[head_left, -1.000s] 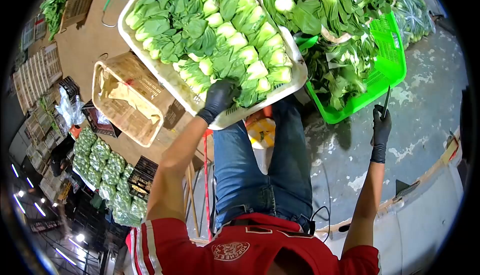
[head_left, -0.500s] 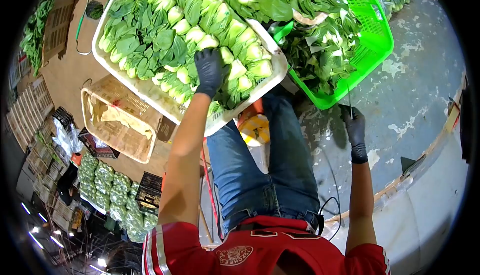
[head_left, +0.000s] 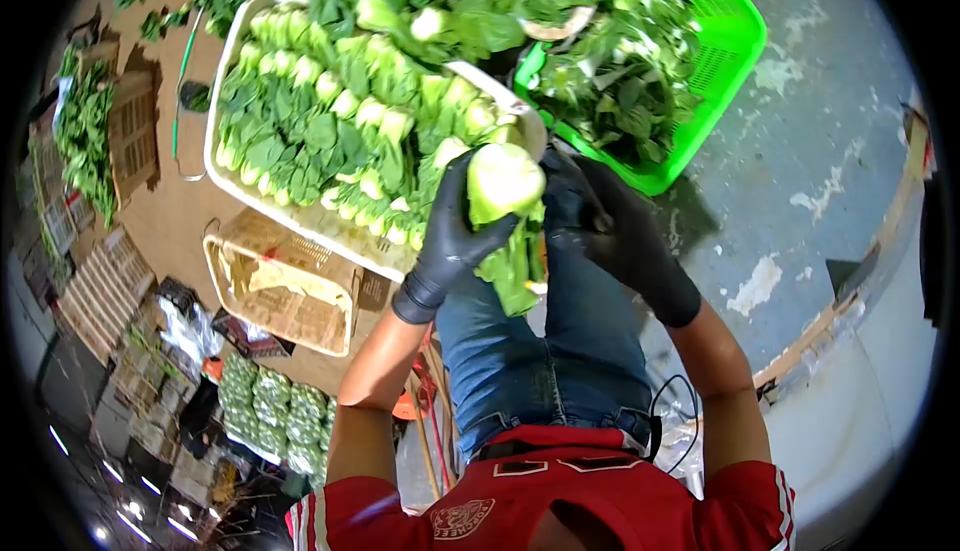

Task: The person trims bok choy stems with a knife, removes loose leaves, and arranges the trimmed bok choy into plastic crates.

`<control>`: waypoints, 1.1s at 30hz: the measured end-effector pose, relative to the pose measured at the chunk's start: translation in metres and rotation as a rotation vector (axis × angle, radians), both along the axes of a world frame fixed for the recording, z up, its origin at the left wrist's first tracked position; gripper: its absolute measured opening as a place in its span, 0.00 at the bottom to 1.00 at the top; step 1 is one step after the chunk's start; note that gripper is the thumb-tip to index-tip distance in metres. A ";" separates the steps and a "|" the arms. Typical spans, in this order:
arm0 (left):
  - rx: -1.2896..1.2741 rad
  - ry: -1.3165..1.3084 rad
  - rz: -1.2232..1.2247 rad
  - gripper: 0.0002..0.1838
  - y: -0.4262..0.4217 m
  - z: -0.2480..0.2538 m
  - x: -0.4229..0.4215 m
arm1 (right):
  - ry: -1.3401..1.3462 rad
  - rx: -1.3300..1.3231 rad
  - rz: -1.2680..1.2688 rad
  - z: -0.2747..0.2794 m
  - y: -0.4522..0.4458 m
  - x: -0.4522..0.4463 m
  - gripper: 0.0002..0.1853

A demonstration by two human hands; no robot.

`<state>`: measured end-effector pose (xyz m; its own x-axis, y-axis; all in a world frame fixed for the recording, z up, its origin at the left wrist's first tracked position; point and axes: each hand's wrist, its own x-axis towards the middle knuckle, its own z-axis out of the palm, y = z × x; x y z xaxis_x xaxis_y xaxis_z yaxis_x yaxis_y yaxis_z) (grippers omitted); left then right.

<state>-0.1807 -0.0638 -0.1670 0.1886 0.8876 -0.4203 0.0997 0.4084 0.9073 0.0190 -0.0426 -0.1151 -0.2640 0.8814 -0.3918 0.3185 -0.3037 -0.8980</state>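
Observation:
My left hand (head_left: 455, 226), in a black glove, is wrapped round a head of bok choy (head_left: 505, 183), its pale base up and its leaves hanging down over my lap. Close by on the right, my gloved right hand (head_left: 610, 216) has its fingers curled near the base; the knife seen in it earlier is mostly hidden now. Rows of bok choy (head_left: 300, 131) fill the white crate (head_left: 222, 116) in front of me to the left. Loose cut leaves (head_left: 625, 81) lie in the bright green basket (head_left: 735, 61) at the upper right.
More leafy greens (head_left: 430, 11) are heaped beyond the white crate. A tan crate (head_left: 285, 281) lies on the left. Bagged greens (head_left: 270, 401) are stacked at the lower left. A dark cable (head_left: 695, 401) loops beside my right hip.
My left hand has left the crate's rows and come back toward my lap with a bok choy in its grip. My right hand has moved left, beside it. The view has shifted.

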 end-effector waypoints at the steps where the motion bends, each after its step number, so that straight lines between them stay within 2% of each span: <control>1: 0.096 0.179 -0.088 0.41 0.005 0.006 0.017 | -0.011 0.171 -0.023 -0.002 0.001 -0.001 0.35; 2: 0.227 0.203 -0.111 0.42 0.007 0.010 0.031 | -0.048 0.067 -0.063 -0.004 0.002 0.006 0.36; 3: 0.272 0.196 -0.130 0.38 0.014 0.020 0.040 | -0.080 -0.038 -0.101 -0.008 0.002 0.014 0.38; 5: 0.056 -0.032 -0.220 0.28 0.029 0.026 0.041 | 0.238 -0.174 -0.321 -0.022 -0.001 0.045 0.38; 6: -0.076 -0.250 -0.193 0.23 0.041 0.023 0.037 | 0.343 -0.170 -0.278 -0.021 0.005 0.061 0.37; 7: -0.184 -0.236 -0.211 0.22 0.054 0.026 0.039 | 0.544 -0.226 -0.233 -0.020 0.009 0.073 0.36; 9: -0.160 -0.416 -0.339 0.24 0.065 0.006 0.056 | 0.614 -0.305 -0.156 -0.025 0.012 0.090 0.33; 10: -0.419 -0.565 -0.296 0.28 0.053 -0.005 0.062 | 0.543 -0.291 -0.152 -0.030 0.013 0.094 0.31; 11: -0.323 -0.593 -0.318 0.28 0.050 -0.005 0.070 | 0.473 -0.275 -0.149 -0.035 0.014 0.096 0.30; 12: -0.227 -0.621 -0.336 0.29 0.047 -0.004 0.077 | 0.282 -0.097 -0.120 -0.037 0.016 0.096 0.27; 13: -0.676 -0.771 -0.150 0.29 0.045 -0.002 0.087 | 0.129 -0.008 -0.084 -0.035 0.018 0.099 0.27; 15: -0.711 -0.819 -0.032 0.30 0.044 -0.007 0.096 | -0.184 0.159 -0.016 -0.025 0.025 0.106 0.27; 17: -0.584 -0.624 -0.088 0.32 0.049 -0.001 0.103 | -0.191 0.241 -0.037 -0.031 0.023 0.106 0.27; 19: -0.230 -0.295 -0.249 0.33 0.052 -0.009 0.107 | -0.241 0.401 -0.012 -0.039 0.019 0.096 0.28; 20: -0.242 -0.232 -0.192 0.34 0.051 -0.010 0.107 | -0.268 0.353 0.024 -0.040 0.023 0.095 0.27; 23: -0.005 0.018 -0.427 0.34 0.061 -0.005 0.102 | -0.095 0.267 0.020 -0.047 0.027 0.097 0.26; 24: -0.072 0.049 -0.444 0.37 0.067 0.001 0.102 | -0.114 0.252 -0.020 -0.043 0.027 0.096 0.21; 27: 0.415 0.444 -0.629 0.40 0.074 -0.006 0.094 | -0.329 0.140 0.002 -0.037 0.027 0.103 0.17; 28: 0.434 0.397 -0.659 0.41 0.076 -0.005 0.089 | -0.349 0.255 -0.077 -0.047 0.023 0.109 0.14; 29: 0.359 0.274 -0.618 0.41 0.073 -0.009 0.082 | -0.433 0.190 -0.094 -0.055 0.025 0.118 0.15; 31: 0.066 -0.005 -0.491 0.43 0.074 0.002 0.077 | -0.568 0.368 -0.210 -0.081 0.021 0.146 0.17; 32: -0.019 -0.070 -0.424 0.43 0.069 -0.002 0.067 | -0.712 0.287 -0.191 -0.082 0.018 0.156 0.20; 33: -0.052 -0.022 -0.373 0.44 0.063 -0.010 0.053 | -0.843 0.230 -0.173 -0.083 0.017 0.165 0.24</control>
<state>-0.1272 -0.0009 -0.1770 0.5048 0.7335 -0.4551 0.2310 0.3932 0.8899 0.1844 -0.0257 -0.1978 0.1766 0.9628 -0.2044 0.8670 -0.2505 -0.4307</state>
